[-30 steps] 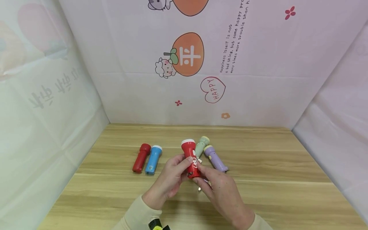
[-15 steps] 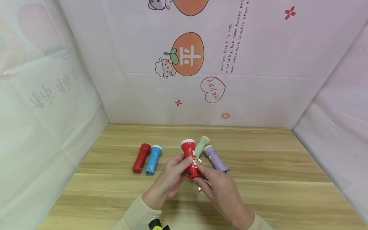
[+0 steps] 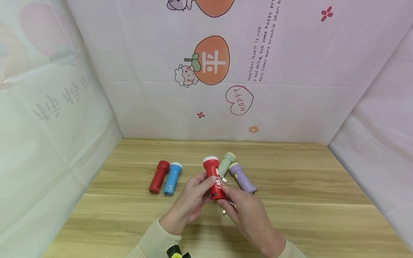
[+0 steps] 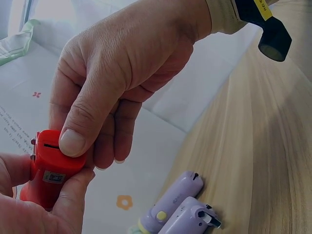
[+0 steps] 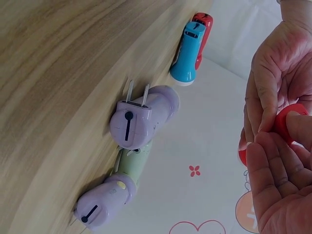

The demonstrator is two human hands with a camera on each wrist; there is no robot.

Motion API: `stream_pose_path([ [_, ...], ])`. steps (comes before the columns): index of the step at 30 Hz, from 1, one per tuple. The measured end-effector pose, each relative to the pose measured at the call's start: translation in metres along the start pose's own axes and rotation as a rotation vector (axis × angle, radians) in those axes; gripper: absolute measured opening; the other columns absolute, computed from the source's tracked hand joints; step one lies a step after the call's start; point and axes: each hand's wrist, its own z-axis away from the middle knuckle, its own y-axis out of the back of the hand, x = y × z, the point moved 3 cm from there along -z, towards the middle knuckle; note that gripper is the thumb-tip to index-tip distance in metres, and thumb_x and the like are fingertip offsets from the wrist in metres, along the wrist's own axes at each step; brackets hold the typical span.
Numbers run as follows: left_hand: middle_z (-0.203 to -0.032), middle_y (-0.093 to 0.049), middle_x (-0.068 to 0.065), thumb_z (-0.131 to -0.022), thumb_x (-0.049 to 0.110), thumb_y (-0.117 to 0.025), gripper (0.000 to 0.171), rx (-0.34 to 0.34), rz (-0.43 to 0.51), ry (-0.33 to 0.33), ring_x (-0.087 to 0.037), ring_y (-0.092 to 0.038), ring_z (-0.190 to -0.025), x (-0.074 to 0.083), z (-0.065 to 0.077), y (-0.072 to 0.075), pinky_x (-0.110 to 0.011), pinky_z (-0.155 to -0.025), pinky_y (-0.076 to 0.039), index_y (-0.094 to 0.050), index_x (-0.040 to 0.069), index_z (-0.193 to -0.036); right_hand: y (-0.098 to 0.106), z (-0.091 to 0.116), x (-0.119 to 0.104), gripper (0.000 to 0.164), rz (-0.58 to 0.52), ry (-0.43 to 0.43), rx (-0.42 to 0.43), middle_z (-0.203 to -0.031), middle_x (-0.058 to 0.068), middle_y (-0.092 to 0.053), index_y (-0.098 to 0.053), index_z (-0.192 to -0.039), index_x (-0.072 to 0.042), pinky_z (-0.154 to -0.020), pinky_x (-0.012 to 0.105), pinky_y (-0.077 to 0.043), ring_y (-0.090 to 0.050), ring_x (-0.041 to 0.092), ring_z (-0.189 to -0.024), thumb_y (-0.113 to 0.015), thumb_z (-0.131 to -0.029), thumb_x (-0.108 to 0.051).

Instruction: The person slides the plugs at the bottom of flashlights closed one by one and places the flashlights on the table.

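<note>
My left hand [image 3: 190,199] grips the body of a red flashlight [image 3: 212,168] with a white lens rim, held tilted above the table, lens end away from me. My right hand [image 3: 250,211] pinches it near the base, thumb at the bottom end. In the left wrist view the right thumb [image 4: 72,141] presses on the flashlight's base [image 4: 51,146], beside a dark slot. My left fingers hold the body from below there. The right wrist view shows only parts of the red flashlight [image 5: 282,124] between both hands.
On the table [image 3: 306,200] lie a darker red flashlight [image 3: 158,177], a blue one [image 3: 173,179], a pale green one [image 3: 227,164] and a purple one [image 3: 242,178]. Another purple flashlight [image 5: 134,122], metal prongs out, is mostly hidden by my right hand in the head view.
</note>
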Motion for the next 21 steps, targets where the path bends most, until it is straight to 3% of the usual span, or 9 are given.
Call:
stream_pose_path([
  [3, -0.135, -0.06, -0.024, -0.109, 0.025, -0.056, 0.05, -0.004, -0.002, -0.001, -0.018, -0.067, -0.11, -0.0001, -0.0004, 0.0004, -0.03, -0.097, -0.058, -0.047, -0.007, -0.146, -0.0005, -0.0002, -0.0002, 0.06, 0.008, -0.011, -0.003, -0.111, -0.002, -0.079, -0.068, -0.137, -0.008, -0.078, 0.021, -0.06, -0.073, 0.004, -0.089, -0.089, -0.081, -0.016],
  [5, -0.133, -0.061, -0.023, -0.109, 0.025, -0.056, 0.049, -0.005, -0.003, 0.001, -0.017, -0.067, -0.109, -0.0001, -0.0004, 0.0006, -0.029, -0.096, -0.059, -0.048, -0.007, -0.145, -0.0008, -0.0004, -0.0004, 0.063, 0.012, -0.02, -0.004, -0.111, -0.002, -0.079, -0.068, -0.136, -0.008, -0.078, 0.021, -0.06, -0.073, 0.004, -0.09, -0.092, -0.078, -0.012],
  [21, -0.134, -0.061, -0.023, -0.108, 0.025, -0.057, 0.05, 0.005, -0.01, 0.009, -0.017, -0.067, -0.108, 0.0004, -0.0005, 0.0005, -0.029, -0.096, -0.058, -0.047, -0.007, -0.145, -0.001, -0.0001, 0.0009, 0.061, 0.019, 0.001, -0.004, -0.109, -0.002, -0.079, -0.069, -0.135, -0.007, -0.076, 0.021, -0.06, -0.072, 0.003, -0.087, -0.091, -0.078, -0.012],
])
